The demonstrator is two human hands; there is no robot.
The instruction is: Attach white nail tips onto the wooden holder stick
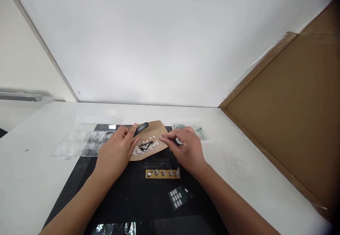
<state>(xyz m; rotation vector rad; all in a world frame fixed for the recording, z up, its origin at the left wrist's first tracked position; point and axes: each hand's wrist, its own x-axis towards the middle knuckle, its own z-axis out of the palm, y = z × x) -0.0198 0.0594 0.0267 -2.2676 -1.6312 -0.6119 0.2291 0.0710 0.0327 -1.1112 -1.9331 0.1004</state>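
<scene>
My left hand [115, 150] is closed around a black nail file [141, 128], whose rounded end sticks up past the fingers. To its right my right hand [187, 148] pinches thumb and forefinger together; what they hold is too small to make out. Between and below the fingers lies a sheet of brown paper [156, 128] strewn with small white pieces and dark scraps. A narrow yellow-brown strip [163, 173] with several small holders on it sits nearer to me, with a white oval piece at its left end.
A clear compartment box [73, 144] stands at left, partly behind my left hand. A bag with greenish contents [200, 132] lies behind my right hand. A dark green card with white ovals [176, 197] rests on the black mat [127, 192]. Cardboard [287, 96] walls the right side.
</scene>
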